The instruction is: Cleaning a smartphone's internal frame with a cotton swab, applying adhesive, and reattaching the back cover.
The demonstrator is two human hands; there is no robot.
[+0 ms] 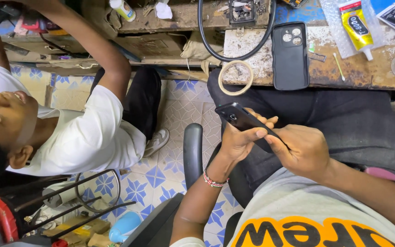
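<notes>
Phone, black, matte slab, rounded corners, held over lap.
Left hand cradles it; right hand pinches its lower end.

The phone that the left hand and the right hand are holding is showing black. On the left wrist a beaded bracelet is showing red, white and green. The 2nd phone on the bench is wearing a black case, and the bench is looking rusty brown and whitish. The tape ring is looking pale beige. The floor tiles are showing blue star patterns on white.
</notes>
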